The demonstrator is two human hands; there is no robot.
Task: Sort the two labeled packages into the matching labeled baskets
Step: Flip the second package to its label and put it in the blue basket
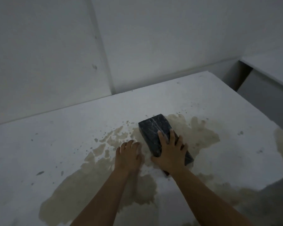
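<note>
A dark, scuffed rectangular package (153, 128) lies on a white stained tabletop (55, 144), its long side running away from me. My right hand (170, 154) rests flat on the package's near half, fingers spread over its top and thumb on its left side. My left hand (129, 155) lies palm down on the tabletop just left of the package, fingers apart, holding nothing. No label on the package is legible. No second package and no baskets are in view.
Brownish stains (104, 185) cover much of the tabletop around my hands. White walls (55, 46) rise directly behind the table. At the right, a gap separates the table from another white surface (268, 67).
</note>
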